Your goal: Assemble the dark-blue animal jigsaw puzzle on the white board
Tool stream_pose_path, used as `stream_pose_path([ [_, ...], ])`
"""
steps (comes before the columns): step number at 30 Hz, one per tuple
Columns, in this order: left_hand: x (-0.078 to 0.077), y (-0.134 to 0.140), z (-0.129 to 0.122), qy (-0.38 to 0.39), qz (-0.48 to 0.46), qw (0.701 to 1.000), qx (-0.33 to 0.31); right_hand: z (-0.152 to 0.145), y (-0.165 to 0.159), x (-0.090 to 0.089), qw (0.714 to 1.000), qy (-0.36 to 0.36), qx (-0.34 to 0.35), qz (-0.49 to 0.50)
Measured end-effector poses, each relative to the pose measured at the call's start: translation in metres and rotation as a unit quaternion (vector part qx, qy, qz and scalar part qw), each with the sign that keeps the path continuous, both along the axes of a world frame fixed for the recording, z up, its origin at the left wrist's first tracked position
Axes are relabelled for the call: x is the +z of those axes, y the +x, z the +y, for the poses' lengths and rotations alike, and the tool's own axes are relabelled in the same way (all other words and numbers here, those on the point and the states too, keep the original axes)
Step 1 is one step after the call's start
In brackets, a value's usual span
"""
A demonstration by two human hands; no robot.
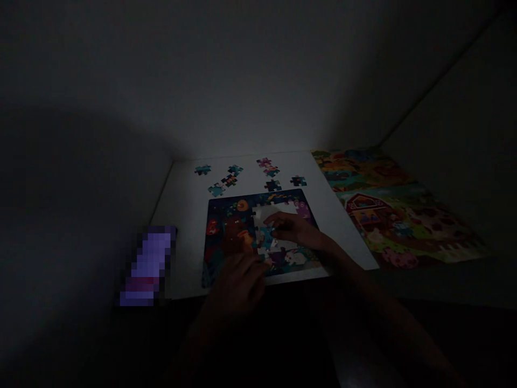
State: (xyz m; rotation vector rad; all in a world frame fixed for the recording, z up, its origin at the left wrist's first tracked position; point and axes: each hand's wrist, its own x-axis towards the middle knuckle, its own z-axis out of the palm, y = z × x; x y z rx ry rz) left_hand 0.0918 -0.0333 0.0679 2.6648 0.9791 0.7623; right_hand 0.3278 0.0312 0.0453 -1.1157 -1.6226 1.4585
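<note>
In dim light, a jigsaw puzzle (226, 215) with a dark blue border and a bear picture lies partly filled on a white table. My right hand (297, 229) reaches over its unfilled pale area, thumb and index finger apart. Close by the thumb is a blue puzzle piece (266, 237); whether the thumb touches it is hard to see. My left hand (242, 277) rests at the puzzle's lower edge, fingers loosely stretched over the lower middle of the picture. I make out nothing held in it.
Several loose puzzle pieces (272, 185) lie beyond the puzzle on the table (186, 215). To the right are two picture sheets, a farm scene (404, 229) and an orange and green one (359, 170). A pixelated purple rectangle (151, 261) shows at the left edge. Walls enclose the back.
</note>
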Motion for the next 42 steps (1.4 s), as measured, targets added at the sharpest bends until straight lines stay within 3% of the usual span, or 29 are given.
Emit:
stream_pose_path([
  [4, -0.03, 0.0, -0.03, 0.038, -0.011, 0.996, 0.08, 0.002, -0.001, 0.0, 1.0, 0.007, -0.002, -0.02],
  [9, -0.058, 0.005, -0.028, 0.142, -0.021, 0.983, 0.117, -0.001, -0.004, 0.002, 0.999, 0.018, 0.003, -0.042],
  [12, -0.067, 0.007, -0.027, 0.182, -0.031, 0.975, 0.124, -0.004, -0.006, 0.002, 0.998, 0.016, 0.011, -0.054],
  [26, -0.058, 0.013, -0.032, 0.12, 0.026, 0.981, 0.151, -0.007, -0.009, 0.0, 0.997, 0.008, 0.033, -0.069],
  [35, -0.053, 0.02, -0.033, 0.095, 0.074, 0.977, 0.175, -0.009, -0.012, 0.0, 0.992, 0.051, 0.022, -0.114],
  [42, -0.052, 0.022, -0.033, 0.097, 0.069, 0.977, 0.178, -0.009, -0.012, -0.003, 0.978, 0.127, 0.026, -0.166],
])
